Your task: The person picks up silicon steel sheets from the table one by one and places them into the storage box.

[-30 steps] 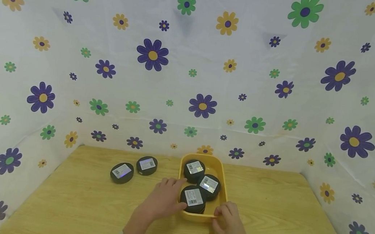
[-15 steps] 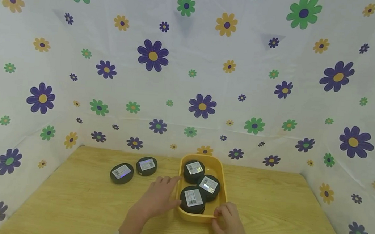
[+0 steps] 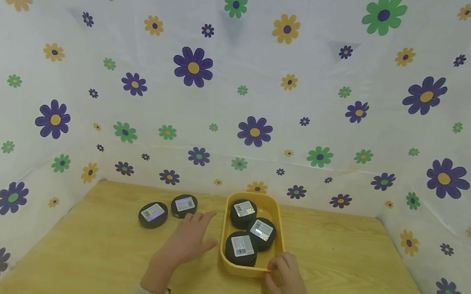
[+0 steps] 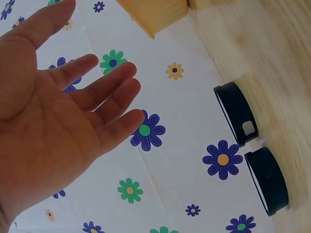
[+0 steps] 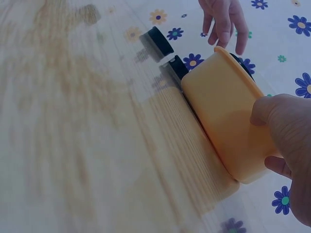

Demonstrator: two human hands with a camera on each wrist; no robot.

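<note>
A yellow plastic bin (image 3: 247, 271) stands on the wooden table and holds several flat, round black containers (image 3: 242, 248) with white barcode labels. My right hand (image 3: 289, 280) grips the bin's near right corner at the rim; in the right wrist view, its fingers lie against the yellow wall (image 5: 223, 107). My left hand (image 3: 188, 239) hovers left of the bin with spread fingers and holds nothing. Just beyond its fingertips lies a black round container (image 3: 184, 206), with a second labelled one (image 3: 153, 215) beside it to the left. The left wrist view shows the bare palm (image 4: 63, 126).
The wooden table (image 3: 347, 255) extends to both sides of the bin. Behind it and along the sides hangs a white cloth (image 3: 222, 100) printed with purple, green and orange flowers.
My left hand has left the bin's left edge and moved left toward the two black containers on the table. My right hand has stayed at the bin's corner.
</note>
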